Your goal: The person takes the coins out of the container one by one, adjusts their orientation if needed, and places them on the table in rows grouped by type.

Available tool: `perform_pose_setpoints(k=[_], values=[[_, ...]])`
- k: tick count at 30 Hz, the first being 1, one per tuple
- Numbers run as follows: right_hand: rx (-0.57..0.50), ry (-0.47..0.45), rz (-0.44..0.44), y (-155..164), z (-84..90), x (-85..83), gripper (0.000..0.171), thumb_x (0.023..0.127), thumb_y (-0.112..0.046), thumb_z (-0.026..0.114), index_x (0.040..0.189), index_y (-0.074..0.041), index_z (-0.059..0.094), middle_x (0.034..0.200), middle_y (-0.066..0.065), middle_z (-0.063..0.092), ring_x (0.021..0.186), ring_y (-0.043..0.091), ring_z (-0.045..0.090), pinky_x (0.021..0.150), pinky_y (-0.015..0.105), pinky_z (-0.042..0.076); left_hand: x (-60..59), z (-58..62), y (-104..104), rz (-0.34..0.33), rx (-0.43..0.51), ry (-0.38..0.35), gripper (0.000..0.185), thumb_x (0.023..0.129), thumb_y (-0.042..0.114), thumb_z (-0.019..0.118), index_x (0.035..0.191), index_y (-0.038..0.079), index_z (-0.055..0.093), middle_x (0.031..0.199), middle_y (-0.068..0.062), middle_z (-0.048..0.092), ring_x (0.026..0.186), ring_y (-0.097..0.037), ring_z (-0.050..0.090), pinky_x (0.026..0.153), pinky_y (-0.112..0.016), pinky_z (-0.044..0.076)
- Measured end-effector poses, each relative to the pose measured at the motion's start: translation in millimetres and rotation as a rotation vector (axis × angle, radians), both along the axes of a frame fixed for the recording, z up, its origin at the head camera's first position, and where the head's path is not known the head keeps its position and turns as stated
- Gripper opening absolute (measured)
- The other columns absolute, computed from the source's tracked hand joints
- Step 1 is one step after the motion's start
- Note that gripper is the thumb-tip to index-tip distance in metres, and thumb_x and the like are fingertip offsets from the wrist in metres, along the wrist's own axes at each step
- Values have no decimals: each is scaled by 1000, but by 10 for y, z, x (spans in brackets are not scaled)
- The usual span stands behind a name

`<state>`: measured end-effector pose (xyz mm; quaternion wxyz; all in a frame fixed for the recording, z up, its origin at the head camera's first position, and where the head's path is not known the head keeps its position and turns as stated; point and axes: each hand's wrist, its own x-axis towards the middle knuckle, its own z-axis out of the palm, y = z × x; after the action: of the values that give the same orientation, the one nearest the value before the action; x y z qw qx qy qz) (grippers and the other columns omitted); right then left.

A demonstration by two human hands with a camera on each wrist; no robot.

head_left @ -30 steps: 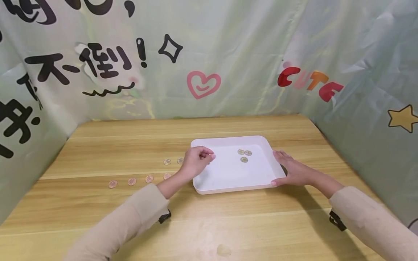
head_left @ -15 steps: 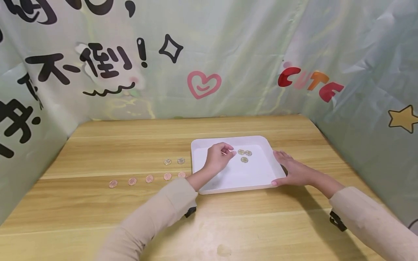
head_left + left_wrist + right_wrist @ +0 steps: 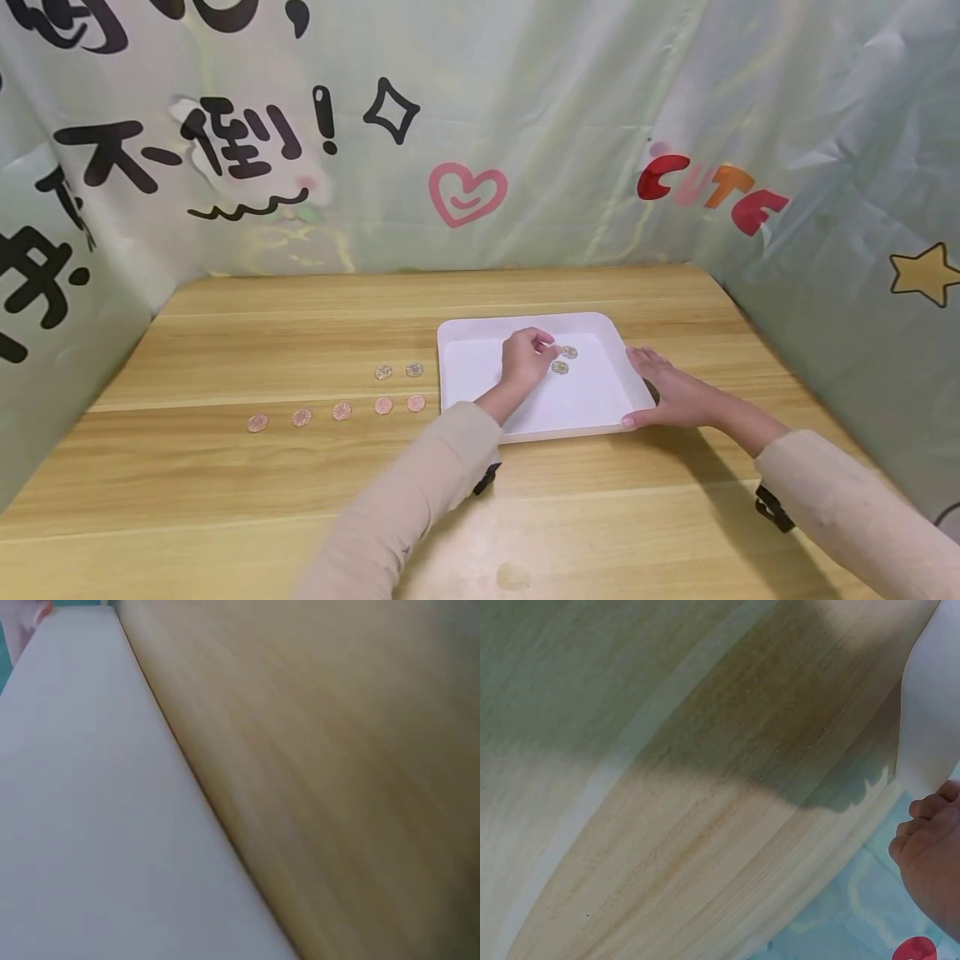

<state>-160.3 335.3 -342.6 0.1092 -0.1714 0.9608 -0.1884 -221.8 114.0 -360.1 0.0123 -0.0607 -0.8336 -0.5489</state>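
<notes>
A white tray (image 3: pixel 480 379) lies on the wooden table (image 3: pixel 300 333). My left hand (image 3: pixel 528 358) reaches into it, thumb and forefinger curled down and pinching a gold coin that they hide. Two more gold coins (image 3: pixel 565 359) lie just right of those fingertips. My right hand (image 3: pixel 663 387) rests flat against the tray's right rim with its fingers straight and the thumb at the front corner. The left wrist view is a blur of tray (image 3: pixel 90 825) and table (image 3: pixel 337 772), with no hand in it. The right wrist view shows the tray's corner (image 3: pixel 930 712) and my fingers (image 3: pixel 930 847).
Left of the tray, two coins (image 3: pixel 398 371) form a short row, and several pinkish coins (image 3: pixel 341 411) form a longer row nearer me. A printed green curtain (image 3: pixel 480 133) closes the table off at the back and on both sides.
My left hand has moved right, from the tray's left rim over to the coins inside it, and one tray coin is now covered. The right hand has stayed on the rim.
</notes>
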Motion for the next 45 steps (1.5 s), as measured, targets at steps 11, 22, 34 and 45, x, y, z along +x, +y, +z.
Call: perform_pose_setpoints(k=[11, 22, 34, 45], values=[[-2, 2, 1, 0, -19, -13, 113, 69, -43, 78, 141, 15, 13, 146, 37, 14, 134, 54, 10, 104, 65, 17, -18, -31, 230, 109, -106, -183, 14, 73, 7, 77, 84, 4, 70, 85, -8, 71, 82, -19, 65, 71, -24, 49], [-2, -8, -15, -1, -11, -6, 114, 68, -43, 78, 142, 14, 12, 147, 36, 13, 135, 53, 9, 104, 65, 16, -66, -49, 265, 87, -332, -223, 18, 69, 10, 80, 84, 5, 71, 89, -7, 71, 86, -20, 66, 77, -26, 52], [-4, 2, 1, -11, -13, -4, 114, 68, -42, 78, 141, 16, 13, 146, 37, 15, 134, 54, 10, 104, 66, 17, -74, -39, 272, 120, -325, -193, 12, 72, -2, 73, 83, 0, 68, 85, -12, 70, 82, -24, 67, 76, -27, 54], [2, -19, -11, -26, 7, 9, 113, 69, -43, 77, 142, 14, 12, 147, 36, 13, 135, 53, 9, 104, 66, 16, -11, 188, 172, 55, -307, -236, 21, 75, 7, 75, 91, -4, 67, 90, -15, 69, 80, -23, 66, 72, -26, 54]])
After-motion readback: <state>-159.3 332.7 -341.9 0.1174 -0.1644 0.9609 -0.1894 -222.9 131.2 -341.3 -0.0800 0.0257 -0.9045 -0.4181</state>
